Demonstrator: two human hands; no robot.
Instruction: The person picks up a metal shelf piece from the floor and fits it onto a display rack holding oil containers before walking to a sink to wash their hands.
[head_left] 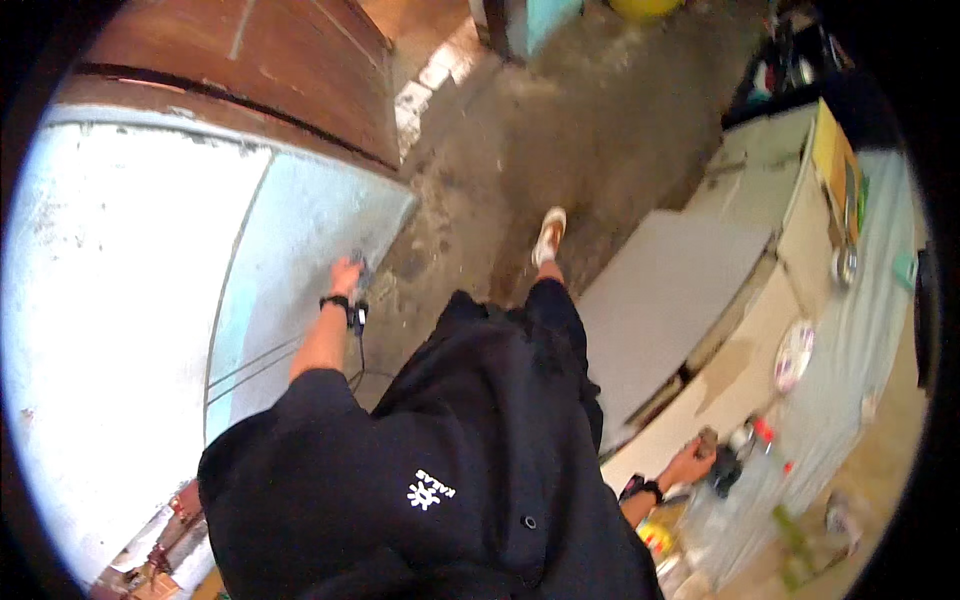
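My left hand hangs beside the pale blue wall, its fingers closed around a small grey-blue object too blurred to name. On that wrist is a black band, from which a dark cable runs down. My right hand is over the edge of the cluttered counter at the lower right. Its fingers are curled round a small brown object whose kind does not show. Close by that hand lie a black item and a red-topped item.
A long cream counter front runs along my right, with a yellow carton and a roll of tape farther up. Ahead stretches a worn concrete floor, where my shoe is stepping. A brown wooden panel stands at the upper left.
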